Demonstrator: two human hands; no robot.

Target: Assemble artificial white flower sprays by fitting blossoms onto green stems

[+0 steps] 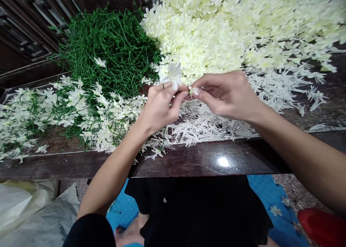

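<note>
Your left hand (pixel 159 108) is pinching a white fabric flower (pixel 174 75) over the desk (pixel 205 160); at its 3 o'clock, the fingers (pixel 208 82) of your right hand (pixel 229 95) are gripping a small floret (pixel 193 91). Both are looking featherlight and crushable, so favour the base.

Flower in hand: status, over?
Left hand pinching flower. Right hand pinching small piece beside it. Green stems and petal heap behind, on table.
</note>
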